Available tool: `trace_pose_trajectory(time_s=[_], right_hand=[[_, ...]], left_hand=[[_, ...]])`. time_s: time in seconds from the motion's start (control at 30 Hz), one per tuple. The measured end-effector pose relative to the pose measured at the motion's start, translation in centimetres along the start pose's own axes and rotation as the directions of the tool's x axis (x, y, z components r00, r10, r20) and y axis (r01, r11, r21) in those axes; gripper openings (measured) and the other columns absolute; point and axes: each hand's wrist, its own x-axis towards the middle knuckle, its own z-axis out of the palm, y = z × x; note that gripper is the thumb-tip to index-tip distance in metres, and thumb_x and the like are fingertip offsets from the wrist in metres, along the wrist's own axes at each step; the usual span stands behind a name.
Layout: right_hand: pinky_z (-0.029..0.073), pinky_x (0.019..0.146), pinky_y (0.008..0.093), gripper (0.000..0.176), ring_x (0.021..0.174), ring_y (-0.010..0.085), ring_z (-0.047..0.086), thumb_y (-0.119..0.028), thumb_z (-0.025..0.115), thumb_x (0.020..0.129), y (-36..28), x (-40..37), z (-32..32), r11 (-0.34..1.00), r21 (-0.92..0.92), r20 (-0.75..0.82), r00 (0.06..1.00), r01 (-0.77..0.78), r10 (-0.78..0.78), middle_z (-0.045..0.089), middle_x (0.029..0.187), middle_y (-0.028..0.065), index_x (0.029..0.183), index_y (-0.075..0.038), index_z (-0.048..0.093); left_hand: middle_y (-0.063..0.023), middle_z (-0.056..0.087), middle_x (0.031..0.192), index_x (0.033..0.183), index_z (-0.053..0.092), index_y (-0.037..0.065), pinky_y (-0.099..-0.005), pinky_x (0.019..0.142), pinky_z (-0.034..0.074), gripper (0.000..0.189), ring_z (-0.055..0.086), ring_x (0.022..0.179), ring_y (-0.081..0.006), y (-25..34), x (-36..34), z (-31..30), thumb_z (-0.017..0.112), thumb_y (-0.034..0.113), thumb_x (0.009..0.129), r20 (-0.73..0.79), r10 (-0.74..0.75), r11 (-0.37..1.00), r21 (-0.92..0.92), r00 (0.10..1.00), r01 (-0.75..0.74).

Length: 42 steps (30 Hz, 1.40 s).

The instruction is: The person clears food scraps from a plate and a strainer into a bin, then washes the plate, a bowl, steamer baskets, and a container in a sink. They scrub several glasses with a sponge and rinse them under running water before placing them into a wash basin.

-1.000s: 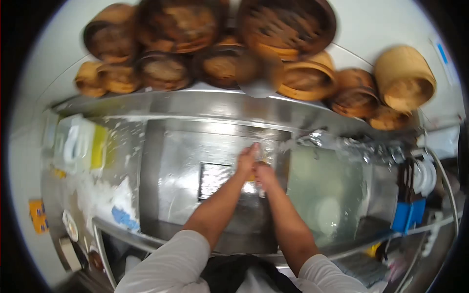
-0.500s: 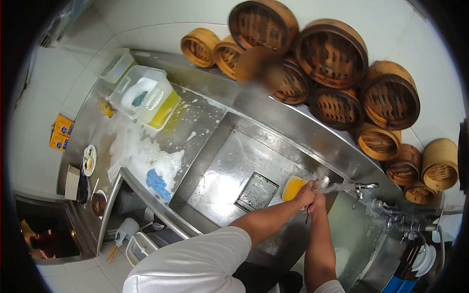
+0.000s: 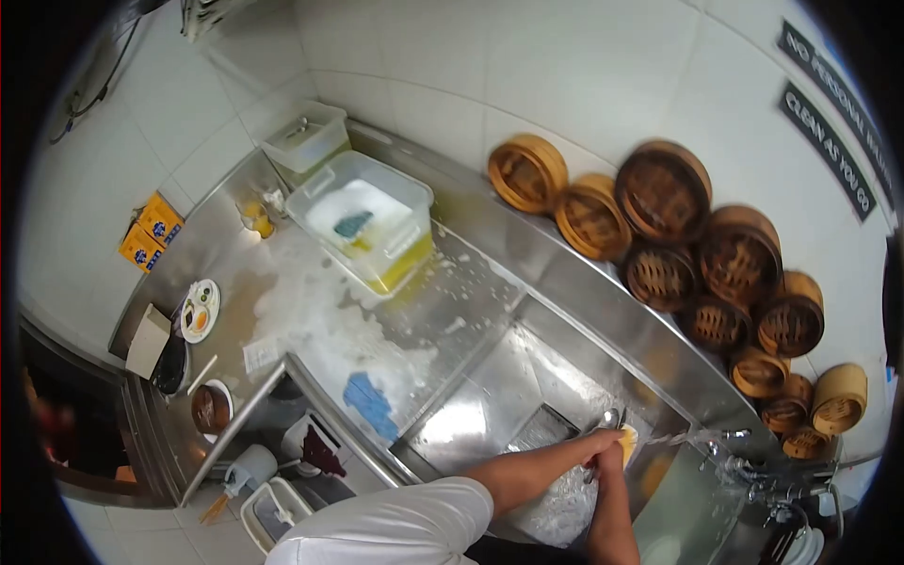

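Note:
My left hand [image 3: 605, 441] and my right hand [image 3: 611, 460] are closed together over the steel sink basin [image 3: 471, 414]. Shiny rounded ends of metal spoons [image 3: 610, 417] show just above my fingers, and thin handles stick out below. Fingers hide the middle of the spoons. Just right of my knuckles is a yellow piece with a pale edge [image 3: 629, 439], overlapping my hands in this view. A stream of water [image 3: 673, 437] runs from the tap [image 3: 734, 434] toward it. Rippling water [image 3: 556, 504] spreads over the basin floor below my forearms.
Bamboo steamers [image 3: 739, 254] are stacked along the back ledge. A clear tub [image 3: 414, 202] of suds and yellow liquid stands on the foamy left counter, near a blue cloth [image 3: 369, 403]. A metal rail [image 3: 325, 410] borders the counter. A water-filled basin [image 3: 692, 513] lies right.
My view has swung, so the scene sits lower and farther right. My hands have shifted left out of the water stream, which now meets the yellow piece. Water ripples across the basin floor.

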Motion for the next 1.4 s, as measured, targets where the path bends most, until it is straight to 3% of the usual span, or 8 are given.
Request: trace_pose_trajectory(time_s=[0.2,0.43,0.57,0.83,1.03,1.1,1.27,1.4], right_hand=[[0.047,0.103,0.0309,0.031,0.119,0.0176,0.062,-0.007,0.062,0.097,-14.6,-17.8,11.7,0.64,-0.325,0.339,0.717,0.696,-0.608,0.07,0.122,0.0111,0.127,0.001,0.067],[0.05,0.081,0.025,0.029,0.092,0.011,0.06,-0.007,0.063,0.099,-15.4,-22.5,17.9,0.892,-0.23,0.444,0.858,0.39,-0.26,0.067,0.103,0.0033,0.126,0.0,0.066],[0.053,0.083,0.0315,0.029,0.094,0.0177,0.064,-0.007,0.062,0.098,-16.2,-25.0,20.5,0.864,-0.364,0.452,0.877,0.348,-0.163,0.07,0.104,0.0086,0.126,0.002,0.067],[0.05,0.099,0.0392,0.04,0.113,0.0243,0.066,-0.03,0.062,0.097,-2.6,-21.6,12.7,0.817,-0.538,0.437,0.897,0.207,0.06,0.071,0.126,0.0129,0.133,-0.013,0.067],[0.057,0.078,0.0355,0.036,0.084,0.0227,0.073,-0.029,0.056,0.1,4.9,1.6,-4.3,0.986,-0.086,-0.506,0.846,0.142,-0.166,0.076,0.099,0.0132,0.11,0.002,0.072],[0.057,0.076,0.0375,0.031,0.084,0.0299,0.073,-0.023,0.062,0.093,6.1,7.9,-7.4,0.956,0.119,-0.162,0.944,-0.269,0.286,0.073,0.092,0.0196,0.096,0.007,0.068],[0.055,0.09,0.0464,0.031,0.104,0.0411,0.068,-0.025,0.056,0.092,10.1,12.4,-3.2,0.746,-0.665,-0.304,0.9,0.035,-0.313,0.071,0.109,0.0236,0.106,0.001,0.066],[0.052,0.097,0.0466,0.035,0.113,0.0396,0.065,-0.03,0.054,0.094,9.2,12.6,-6.2,0.853,-0.516,-0.105,0.994,-0.075,0.024,0.068,0.121,0.0238,0.113,-0.004,0.067]], left_hand=[[-0.0009,0.061,0.076,0.107,0.063,0.012,-0.03,0.045,0.046,0.016,0.058,0.056,-0.0154,1.8,-9.2,-19.6,0.057,0.026,0.104,-0.021,0.447,0.809,-0.418,0.894,-0.414],[0.0009,0.048,0.065,0.09,0.056,0.008,-0.0343,0.046,0.039,0.021,0.049,0.054,-0.0155,37.9,-43.0,-40.0,0.056,0.025,0.104,-0.377,0.83,0.278,-0.361,0.412,-0.89],[-0.0214,0.042,0.154,0.158,0.021,0.0,-0.0585,0.113,0.042,0.072,0.048,0.139,-0.0367,48.5,-55.4,-42.7,0.044,0.045,0.108,-0.648,0.56,-0.014,-0.631,0.516,-0.776],[-0.0115,0.056,0.148,0.14,0.057,0.013,-0.046,0.114,0.04,0.047,0.053,0.136,-0.0296,24.3,-36.8,-35.7,0.066,0.03,0.096,0.217,0.553,0.796,-0.425,0.805,-0.432],[-0.0063,0.063,0.133,0.135,0.057,0.012,-0.0366,0.095,0.049,0.041,0.065,0.115,-0.0206,3.2,-21.3,-22.2,0.066,0.027,0.098,-0.062,0.033,0.896,0.444,0.998,-0.002],[-0.0063,0.063,0.133,0.135,0.057,0.012,-0.0379,0.096,0.048,0.039,0.065,0.115,-0.0213,0.7,-19.7,-18.4,0.064,0.025,0.1,-0.065,-0.046,0.933,0.355,0.997,0.067],[-0.0117,0.062,0.134,0.137,0.054,0.008,-0.0434,0.095,0.052,0.039,0.065,0.114,-0.0296,-4.1,-11.1,-12.1,0.062,0.024,0.101,-0.064,-0.138,0.964,0.222,0.988,0.149],[-0.0117,0.062,0.132,0.137,0.054,0.008,-0.0455,0.097,0.05,0.041,0.064,0.114,-0.0304,-5.7,-0.6,-8.3,0.06,0.027,0.101,-0.18,-0.105,0.973,0.184,0.978,0.138]])
